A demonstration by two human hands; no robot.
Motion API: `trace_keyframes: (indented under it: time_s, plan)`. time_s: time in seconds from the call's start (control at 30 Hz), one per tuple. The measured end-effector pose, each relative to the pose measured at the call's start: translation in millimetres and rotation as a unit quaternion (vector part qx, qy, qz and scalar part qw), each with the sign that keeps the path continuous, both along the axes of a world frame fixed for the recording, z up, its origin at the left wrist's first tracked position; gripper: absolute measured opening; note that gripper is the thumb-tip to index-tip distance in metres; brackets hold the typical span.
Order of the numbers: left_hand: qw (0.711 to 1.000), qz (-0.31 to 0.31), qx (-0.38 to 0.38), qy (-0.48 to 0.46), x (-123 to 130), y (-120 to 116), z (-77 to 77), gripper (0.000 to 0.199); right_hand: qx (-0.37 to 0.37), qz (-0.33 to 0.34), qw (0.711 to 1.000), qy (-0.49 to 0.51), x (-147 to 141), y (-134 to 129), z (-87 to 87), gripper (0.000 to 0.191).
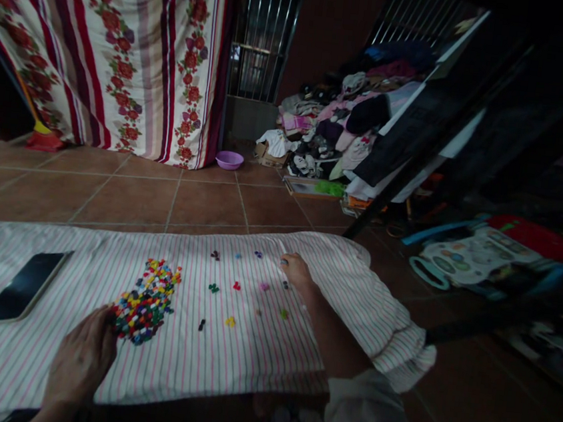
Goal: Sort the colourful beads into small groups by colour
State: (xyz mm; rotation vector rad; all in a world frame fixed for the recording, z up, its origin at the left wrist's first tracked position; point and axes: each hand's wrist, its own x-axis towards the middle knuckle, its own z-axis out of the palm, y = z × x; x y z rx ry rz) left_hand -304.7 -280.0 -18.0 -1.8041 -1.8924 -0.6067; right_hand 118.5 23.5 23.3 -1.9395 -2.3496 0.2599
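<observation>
Eleven small groups of colored beads lie spread across the cloth-covered desk [169, 367], to the right of one big mixed pile of beads [148, 304]. Your left hand [83, 344] rests at the near left edge of that pile, its fingertips touching it; the fingers are loosely stretched, but you cannot tell whether that grip pinches a bead. Your right hand [296, 269] is at the right end of the far row, fingers bent down, with a small bluish bead [284, 262] showing at the fingertips; whether the grip is pressed on it, you cannot tell. Left of that hand, the far row has dark brown beads [215, 256], a light blue bead [238, 256] and purple beads [258, 254]. Your middle row runs green [214, 288], red [237, 286], pink [264, 286] and dark gray [285, 284]; the near one runs black [202, 325], yellow [230, 322], tan [258, 312] and lime green [284, 314]. To the left of the pile lies a phone [24, 288], dark screen up. Beyond the desk, you have a purple basin [229, 160] on the floor [137, 189], between a flowered curtain [151, 56] and a heap of clothes [341, 123].
</observation>
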Motion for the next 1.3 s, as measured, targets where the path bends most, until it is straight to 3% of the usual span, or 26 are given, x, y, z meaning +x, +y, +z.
trace_keyframes:
  time_s: [0.4,0.9,1.3]
  plan:
    - [1.000,0.001,0.001,-0.015,0,0,-1.3,0.036,0.023,-0.001,1.000,0.018,-20,22,-2.2,0.032]
    - [1.000,0.006,-0.009,-0.017,-2,-1,-4.8,0.036,0.076,0.011,0.997,0.024,-23,23,-6.7,0.023]
    - [1.000,0.011,-0.009,-0.023,1,-1,0.0,0.034,0.121,0.039,0.988,0.083,-19,9,-3.1,0.031]
